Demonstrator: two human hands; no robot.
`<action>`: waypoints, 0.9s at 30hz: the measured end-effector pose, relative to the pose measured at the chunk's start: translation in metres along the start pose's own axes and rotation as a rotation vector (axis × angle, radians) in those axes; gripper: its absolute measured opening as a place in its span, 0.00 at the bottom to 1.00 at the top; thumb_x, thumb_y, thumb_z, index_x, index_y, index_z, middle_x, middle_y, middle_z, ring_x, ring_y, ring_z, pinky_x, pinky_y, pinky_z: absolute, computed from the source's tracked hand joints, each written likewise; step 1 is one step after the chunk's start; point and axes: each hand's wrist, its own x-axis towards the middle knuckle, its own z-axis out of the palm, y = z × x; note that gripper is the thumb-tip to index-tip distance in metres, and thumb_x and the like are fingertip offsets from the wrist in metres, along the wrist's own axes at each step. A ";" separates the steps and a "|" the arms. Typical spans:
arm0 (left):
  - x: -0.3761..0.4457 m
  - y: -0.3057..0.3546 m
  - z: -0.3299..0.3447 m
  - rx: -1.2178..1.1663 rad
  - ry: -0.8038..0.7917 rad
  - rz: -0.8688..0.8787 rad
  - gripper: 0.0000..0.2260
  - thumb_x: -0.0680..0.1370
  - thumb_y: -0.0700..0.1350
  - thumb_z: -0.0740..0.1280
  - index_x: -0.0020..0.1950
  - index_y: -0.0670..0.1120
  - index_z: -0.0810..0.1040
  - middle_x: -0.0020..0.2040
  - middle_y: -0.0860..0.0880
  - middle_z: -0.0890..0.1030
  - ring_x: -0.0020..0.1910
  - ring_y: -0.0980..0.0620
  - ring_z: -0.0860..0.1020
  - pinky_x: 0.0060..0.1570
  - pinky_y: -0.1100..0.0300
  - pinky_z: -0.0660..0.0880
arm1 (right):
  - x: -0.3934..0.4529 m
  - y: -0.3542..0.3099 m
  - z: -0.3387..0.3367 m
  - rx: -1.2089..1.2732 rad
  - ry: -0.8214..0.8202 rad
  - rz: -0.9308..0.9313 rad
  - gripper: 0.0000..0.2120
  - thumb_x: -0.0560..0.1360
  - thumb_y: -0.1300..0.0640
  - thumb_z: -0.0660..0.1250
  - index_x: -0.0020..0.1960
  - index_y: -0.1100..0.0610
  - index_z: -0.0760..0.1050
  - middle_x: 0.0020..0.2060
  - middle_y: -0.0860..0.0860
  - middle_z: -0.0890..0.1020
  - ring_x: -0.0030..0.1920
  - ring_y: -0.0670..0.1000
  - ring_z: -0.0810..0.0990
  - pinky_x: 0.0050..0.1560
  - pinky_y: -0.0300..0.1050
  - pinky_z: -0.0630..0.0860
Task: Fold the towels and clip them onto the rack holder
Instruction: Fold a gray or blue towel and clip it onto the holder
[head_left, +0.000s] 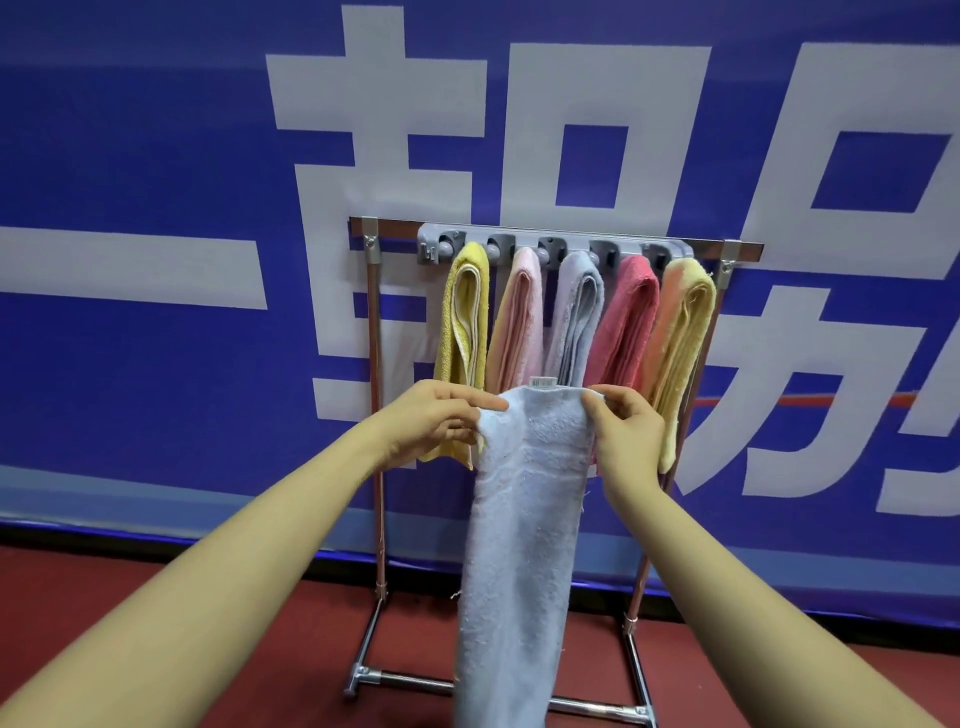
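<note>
A long light blue towel (519, 545) hangs down in front of me, with a small white label at its top edge. My left hand (431, 421) pinches its top left corner and my right hand (626, 431) pinches its top right corner. Behind it stands a metal rack (376, 395) with a grey clip holder (550, 247) on its top bar. Several folded towels hang from the clips: yellow (465, 317), pale pink (519, 322), grey-blue (576, 322), red (626, 322) and yellow-orange (680, 343).
A large blue banner with white characters (208, 208) covers the wall right behind the rack. The floor (234, 623) is dark red. The rack's base bars (405, 678) lie on the floor beneath the hanging towel.
</note>
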 end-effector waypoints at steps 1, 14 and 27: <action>0.001 0.000 0.000 -0.031 -0.022 -0.013 0.14 0.77 0.29 0.59 0.56 0.38 0.80 0.50 0.38 0.80 0.47 0.47 0.77 0.44 0.65 0.79 | -0.002 0.001 0.000 0.011 -0.020 0.004 0.02 0.75 0.61 0.68 0.46 0.57 0.79 0.40 0.48 0.81 0.41 0.44 0.78 0.44 0.35 0.75; 0.003 0.008 0.020 0.186 0.171 0.192 0.03 0.73 0.37 0.71 0.44 0.44 0.83 0.41 0.49 0.82 0.37 0.62 0.80 0.38 0.69 0.76 | -0.011 -0.006 0.004 0.119 -0.188 0.019 0.03 0.73 0.65 0.70 0.46 0.62 0.81 0.36 0.50 0.82 0.34 0.41 0.78 0.37 0.34 0.75; 0.018 0.005 0.037 0.437 0.232 0.381 0.05 0.73 0.43 0.72 0.47 0.45 0.83 0.54 0.52 0.75 0.54 0.65 0.73 0.53 0.75 0.68 | -0.021 -0.026 0.004 0.286 -0.306 0.083 0.05 0.71 0.66 0.72 0.46 0.65 0.82 0.37 0.53 0.84 0.36 0.44 0.82 0.35 0.33 0.75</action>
